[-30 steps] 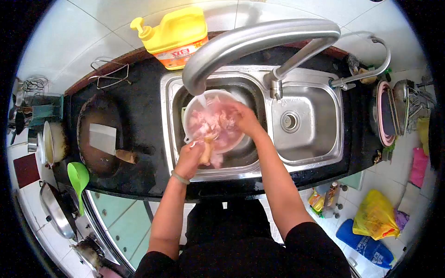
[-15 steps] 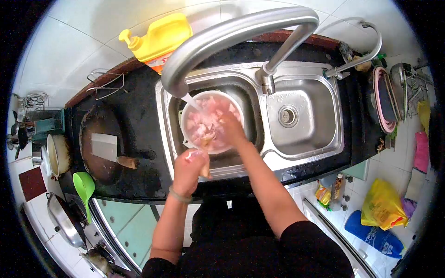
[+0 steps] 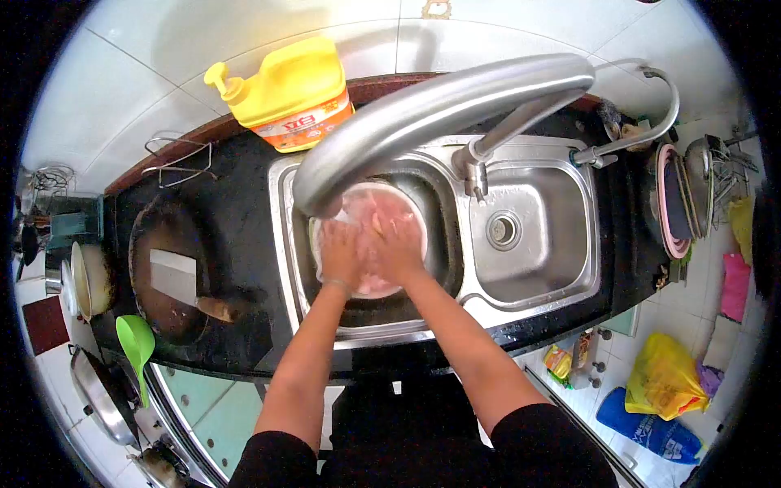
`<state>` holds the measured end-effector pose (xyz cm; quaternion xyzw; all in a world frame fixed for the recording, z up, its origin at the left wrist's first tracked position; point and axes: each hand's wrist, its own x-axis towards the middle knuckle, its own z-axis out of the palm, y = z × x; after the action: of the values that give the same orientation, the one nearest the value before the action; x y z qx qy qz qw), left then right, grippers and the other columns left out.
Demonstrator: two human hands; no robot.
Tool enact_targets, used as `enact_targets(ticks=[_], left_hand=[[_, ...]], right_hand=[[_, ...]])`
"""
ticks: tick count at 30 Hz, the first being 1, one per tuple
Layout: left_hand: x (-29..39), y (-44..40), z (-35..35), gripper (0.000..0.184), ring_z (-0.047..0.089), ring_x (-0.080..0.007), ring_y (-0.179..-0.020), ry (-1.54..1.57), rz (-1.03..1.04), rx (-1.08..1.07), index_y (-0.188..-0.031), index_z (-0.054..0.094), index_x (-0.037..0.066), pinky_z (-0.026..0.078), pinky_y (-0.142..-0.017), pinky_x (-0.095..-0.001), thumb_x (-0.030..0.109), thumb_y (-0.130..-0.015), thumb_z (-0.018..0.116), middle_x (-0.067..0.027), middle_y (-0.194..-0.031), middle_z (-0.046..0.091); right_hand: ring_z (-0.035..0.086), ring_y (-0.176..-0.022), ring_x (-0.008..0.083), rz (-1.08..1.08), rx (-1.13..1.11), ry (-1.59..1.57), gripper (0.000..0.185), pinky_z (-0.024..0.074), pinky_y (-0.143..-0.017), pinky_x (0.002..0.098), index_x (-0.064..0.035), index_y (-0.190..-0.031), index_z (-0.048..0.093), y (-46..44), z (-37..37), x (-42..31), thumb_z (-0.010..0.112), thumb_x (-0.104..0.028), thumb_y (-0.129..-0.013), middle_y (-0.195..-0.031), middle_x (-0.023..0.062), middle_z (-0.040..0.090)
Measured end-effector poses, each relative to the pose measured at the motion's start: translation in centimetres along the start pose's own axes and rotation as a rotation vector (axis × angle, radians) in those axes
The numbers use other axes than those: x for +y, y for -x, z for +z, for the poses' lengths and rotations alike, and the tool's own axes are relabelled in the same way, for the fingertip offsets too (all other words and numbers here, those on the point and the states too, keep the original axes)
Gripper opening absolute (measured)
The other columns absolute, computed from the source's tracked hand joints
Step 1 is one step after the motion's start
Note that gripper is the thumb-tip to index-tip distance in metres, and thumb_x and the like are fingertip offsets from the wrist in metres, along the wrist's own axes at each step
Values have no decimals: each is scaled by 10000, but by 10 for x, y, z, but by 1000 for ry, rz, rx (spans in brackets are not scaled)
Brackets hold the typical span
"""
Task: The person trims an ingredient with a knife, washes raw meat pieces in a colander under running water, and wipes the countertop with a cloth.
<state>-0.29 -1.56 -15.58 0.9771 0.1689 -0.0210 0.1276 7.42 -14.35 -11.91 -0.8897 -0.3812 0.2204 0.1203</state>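
Pinkish water and pieces of raw meat [image 3: 374, 210] fill a white basin [image 3: 422, 213] in the left sink bowl. My left hand [image 3: 340, 250] dips into the left side of the basin, its fingers stretched out over the meat. Beside it, my right hand [image 3: 399, 250] reaches into the right side with its fingers spread too. Cloudy water partly hides the fingertips of both hands. Above the basin's back left edge hangs the spout of a large faucet [image 3: 439, 102], covering part of the rim.
A cleaver [image 3: 174, 275] lies on a round chopping board [image 3: 167, 321] to the left. Behind the sink stands a yellow detergent bottle [image 3: 301, 89]. On the right are a second sink bowl [image 3: 537, 264] and a smaller tap [image 3: 626, 132]. A green ladle [image 3: 136, 342] is at the counter's left edge.
My left hand has moved from the basin's front edge, where it held a pale piece of meat, down into the water. My right hand stays in the basin. The view has tilted upward slightly.
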Motion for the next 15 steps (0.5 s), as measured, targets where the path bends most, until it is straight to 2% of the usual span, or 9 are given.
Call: enact_targets(ticks=[1,2,3,4,6,7,8,11,15], left_hand=[[7,-3,-8,470,253,-404,-1274,-61,-46,-54,-1250,448,117,180,-1048,-513,355,-845,472,-176,-1347,347],[11,-6,-18,498,268,-395,-1267,48,-84,-173,-1282,429,126,170,-1050,-517,393,-862,414,-168,-1354,348],[16,-11,-27,498,268,-395,-1267,50,-82,-179,-1282,429,126,170,-1050,-517,393,-862,414,-168,-1354,348],[19,-16,-34,502,283,-389,-1255,78,-152,-313,-1298,413,126,179,-1045,-516,377,-864,416,-167,-1358,348],[30,-19,-42,510,309,-380,-1240,32,-171,-306,-1326,385,130,205,-1026,-522,345,-864,419,-153,-1379,336],[35,-21,-46,516,322,-375,-1232,9,-180,-303,-1339,370,133,218,-1016,-525,330,-865,420,-145,-1390,330],[35,-20,-43,516,351,-367,-1213,63,-204,-267,-1344,364,143,258,-984,-522,304,-860,434,-133,-1393,330],[23,-18,-17,477,409,-356,-1156,11,-236,-188,-1295,416,165,305,-938,-514,357,-858,422,-141,-1303,408],[-4,-21,49,447,486,-340,-1081,-106,-286,-31,-1228,486,194,367,-878,-503,428,-855,406,-152,-1183,511]], right_hand=[[131,-1359,272,3,-3,-2,812,76,-1077,513,-269,-1425,154,-5,8,4,614,-332,-759,-1490,39,127],[158,-1351,273,-24,102,20,739,73,-1082,499,-244,-1424,171,-9,17,7,552,-337,-797,-1482,46,154],[184,-1343,274,-49,205,43,672,70,-1087,485,-220,-1422,188,-13,23,10,490,-343,-834,-1474,52,182],[184,-1343,274,-46,203,43,672,70,-1087,485,-220,-1422,188,-17,23,9,490,-343,-834,-1474,52,182],[197,-1327,299,42,275,235,719,63,-1086,452,-125,-1384,299,-25,21,5,538,-439,-783,-1467,104,179],[197,-1327,299,47,270,233,719,63,-1086,452,-125,-1384,299,-24,8,0,538,-439,-783,-1467,104,179],[209,-1327,287,105,168,-82,628,85,-1089,443,-133,-1380,295,-20,-6,-4,471,-364,-824,-1444,105,234],[273,-1297,286,235,-43,-573,499,138,-1083,438,-102,-1323,377,-25,-32,-10,420,-278,-857,-1378,137,346],[324,-1260,288,228,105,-202,418,203,-1057,435,-92,-1227,476,-40,26,1,432,-278,-855,-1307,139,420]])
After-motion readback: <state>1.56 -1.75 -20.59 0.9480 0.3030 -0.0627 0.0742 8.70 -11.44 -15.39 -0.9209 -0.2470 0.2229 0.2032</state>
